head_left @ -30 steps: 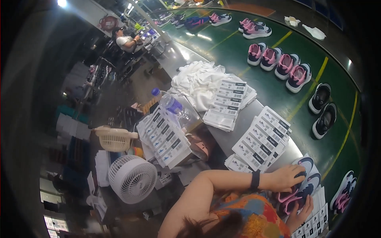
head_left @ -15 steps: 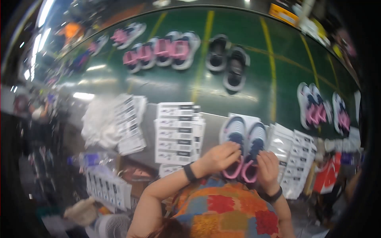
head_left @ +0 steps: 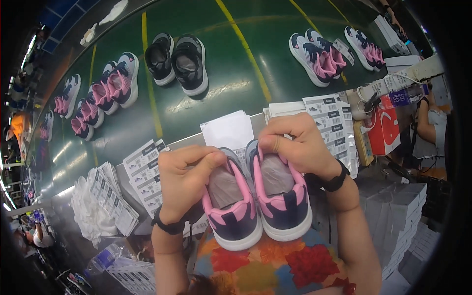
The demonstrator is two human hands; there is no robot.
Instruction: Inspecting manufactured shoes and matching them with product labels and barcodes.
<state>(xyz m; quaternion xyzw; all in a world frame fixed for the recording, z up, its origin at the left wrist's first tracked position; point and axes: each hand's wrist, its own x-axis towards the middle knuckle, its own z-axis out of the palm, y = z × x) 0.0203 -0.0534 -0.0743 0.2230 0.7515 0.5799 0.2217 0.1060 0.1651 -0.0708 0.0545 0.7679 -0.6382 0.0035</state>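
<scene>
The green desk (head_left: 231, 93) holds black shoes (head_left: 187, 61). Left grip (head_left: 186, 177) pinches one pink-and-blue shoe (head_left: 233, 211); right grip (head_left: 297, 143) pinches the other shoe (head_left: 282, 202).

1. The rounded navy fabric sneakers (head_left: 286, 214) are trimmed with pink at the collars and soled in white.
2. The long, flat green surface (head_left: 223, 73) is crossed by yellow stripes (head_left: 247, 56).
3. The low black shoes (head_left: 191, 63) are soled in white.
4. The flat white paper label sheets (head_left: 327, 119) are banded with black blocks.
5. The printed fabric garment (head_left: 312, 265) is patterned in red, orange and blue.
6. The boxy red carton (head_left: 386, 129) is marked with a white curve.
</scene>
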